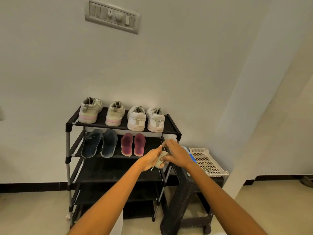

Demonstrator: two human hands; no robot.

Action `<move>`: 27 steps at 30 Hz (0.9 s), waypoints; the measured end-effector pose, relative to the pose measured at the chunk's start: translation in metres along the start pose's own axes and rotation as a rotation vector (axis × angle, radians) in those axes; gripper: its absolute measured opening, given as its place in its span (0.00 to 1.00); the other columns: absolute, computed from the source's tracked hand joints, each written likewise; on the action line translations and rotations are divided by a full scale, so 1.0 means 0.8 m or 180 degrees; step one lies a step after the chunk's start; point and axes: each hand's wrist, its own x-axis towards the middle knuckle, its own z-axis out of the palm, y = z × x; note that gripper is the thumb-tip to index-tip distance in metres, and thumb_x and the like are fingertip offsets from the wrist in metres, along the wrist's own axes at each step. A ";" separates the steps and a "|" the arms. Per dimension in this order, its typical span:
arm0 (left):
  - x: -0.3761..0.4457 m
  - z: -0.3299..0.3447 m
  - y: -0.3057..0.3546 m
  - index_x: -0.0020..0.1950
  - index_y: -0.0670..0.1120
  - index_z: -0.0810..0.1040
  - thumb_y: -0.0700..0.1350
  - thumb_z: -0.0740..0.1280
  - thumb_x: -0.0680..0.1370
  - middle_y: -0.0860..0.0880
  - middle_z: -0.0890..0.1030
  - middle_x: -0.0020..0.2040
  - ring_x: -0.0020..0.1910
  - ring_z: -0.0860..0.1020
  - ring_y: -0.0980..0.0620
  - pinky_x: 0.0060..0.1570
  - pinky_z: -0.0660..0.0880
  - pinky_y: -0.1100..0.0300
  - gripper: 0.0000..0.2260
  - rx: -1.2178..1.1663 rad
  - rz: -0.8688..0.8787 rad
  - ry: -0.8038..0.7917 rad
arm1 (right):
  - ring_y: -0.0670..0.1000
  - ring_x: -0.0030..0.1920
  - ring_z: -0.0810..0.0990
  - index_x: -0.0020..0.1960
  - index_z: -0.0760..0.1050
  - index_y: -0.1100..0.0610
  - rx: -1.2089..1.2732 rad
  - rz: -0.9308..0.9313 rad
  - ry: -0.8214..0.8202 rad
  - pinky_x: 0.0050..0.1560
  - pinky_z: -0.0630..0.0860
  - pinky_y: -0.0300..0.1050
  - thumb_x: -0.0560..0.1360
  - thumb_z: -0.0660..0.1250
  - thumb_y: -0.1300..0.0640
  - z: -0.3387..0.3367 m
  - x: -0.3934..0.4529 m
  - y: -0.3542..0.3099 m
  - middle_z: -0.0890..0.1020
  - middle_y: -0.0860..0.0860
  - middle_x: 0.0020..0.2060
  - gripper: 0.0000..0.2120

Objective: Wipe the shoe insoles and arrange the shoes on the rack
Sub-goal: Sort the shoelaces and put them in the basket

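Four sneakers (121, 115): rack (174, 128) top shelf
left hand (150, 159): grips bundled shoelaces (160, 159)
right hand (177, 154): pinches shoelaces too

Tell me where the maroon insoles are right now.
In the head view, the maroon insoles lie side by side on the rack's second shelf, right of the dark blue insoles, below the white sneakers.

From my remote seat I get a warm, yellowish, rather dim view, the wall (152, 68) evenly lit with soft shadows under the rack (122, 126), wide-angle bending toward the edges, the switch plate (112, 16) slightly soft, no glare.
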 end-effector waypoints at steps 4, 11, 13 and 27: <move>0.026 0.000 -0.010 0.42 0.41 0.74 0.59 0.47 0.82 0.46 0.73 0.27 0.24 0.70 0.52 0.30 0.68 0.61 0.27 0.0099 -0.0067 -0.0013 | 0.45 0.55 0.76 0.61 0.72 0.52 0.0982 0.0133 -0.0507 0.56 0.75 0.40 0.74 0.69 0.53 0.003 0.001 0.031 0.77 0.48 0.55 0.17; 0.107 0.047 -0.021 0.31 0.46 0.68 0.58 0.50 0.82 0.51 0.64 0.20 0.17 0.61 0.57 0.19 0.57 0.68 0.25 -0.0060 -0.0399 0.1076 | 0.44 0.50 0.79 0.55 0.74 0.50 0.2164 0.1004 0.0147 0.48 0.76 0.33 0.78 0.64 0.53 0.044 -0.008 0.086 0.79 0.48 0.48 0.06; 0.137 0.057 -0.037 0.30 0.46 0.67 0.58 0.50 0.82 0.51 0.63 0.20 0.16 0.60 0.57 0.18 0.56 0.68 0.25 -0.0185 -0.0483 0.1320 | 0.43 0.48 0.80 0.52 0.74 0.49 0.2413 0.1295 0.0412 0.46 0.76 0.33 0.78 0.63 0.54 0.060 -0.011 0.105 0.80 0.49 0.46 0.04; 0.373 0.221 -0.075 0.45 0.41 0.72 0.52 0.51 0.83 0.43 0.75 0.37 0.33 0.73 0.47 0.33 0.70 0.57 0.18 -0.1027 -0.1005 0.0908 | 0.52 0.43 0.82 0.49 0.79 0.56 0.2415 0.2695 0.1567 0.45 0.80 0.46 0.78 0.63 0.60 0.051 -0.034 0.364 0.83 0.53 0.43 0.06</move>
